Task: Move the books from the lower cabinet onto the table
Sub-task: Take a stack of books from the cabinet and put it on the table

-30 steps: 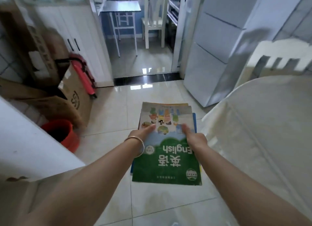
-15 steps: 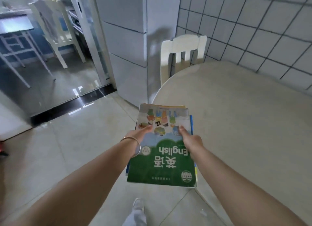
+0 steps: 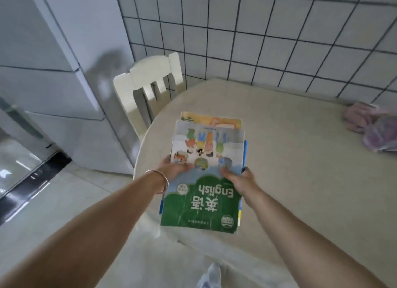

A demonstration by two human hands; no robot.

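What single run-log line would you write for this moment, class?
stage: carrying | left hand: grips book stack | right hand: grips book stack | stack: over table edge, not set down | nearby: white chair

top book (image 3: 202, 189) green-white | table (image 3: 300, 158) beige | wall tiles (image 3: 257, 30) white, dark grid

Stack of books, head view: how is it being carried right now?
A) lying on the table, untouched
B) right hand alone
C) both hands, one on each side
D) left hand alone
C: the left hand grips the left edge of the stack of books and the right hand grips its right edge, over the table.
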